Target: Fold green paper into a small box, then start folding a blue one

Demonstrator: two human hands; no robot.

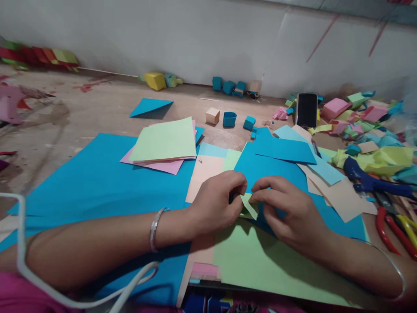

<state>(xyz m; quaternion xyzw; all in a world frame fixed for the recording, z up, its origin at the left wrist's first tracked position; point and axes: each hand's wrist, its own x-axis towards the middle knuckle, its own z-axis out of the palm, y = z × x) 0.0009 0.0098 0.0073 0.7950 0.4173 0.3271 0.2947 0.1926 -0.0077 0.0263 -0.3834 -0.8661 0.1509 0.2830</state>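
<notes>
A small folded piece of light green paper (250,206) is between my two hands, above a larger light green sheet (250,256). My left hand (221,198) is closed, its thumb and fingers pinching the left side of the piece. From the other side, the bent fingertips of my right hand (289,208) meet its upper right edge; part of their grip is hidden. Beyond my hands a blue sheet (270,163) lies under loose strips. A large blue sheet (97,178) spreads beneath my left forearm, with stacked light green squares (164,141) and pink ones on it.
Small paper boxes, including an open blue one (230,119) and a peach one (213,115), stand towards the wall. A phone (306,110) leans among paper scraps (374,113). Blue-handled (378,178) and red-handled tools (386,228) lie at right. A white cable (22,243) crosses at lower left.
</notes>
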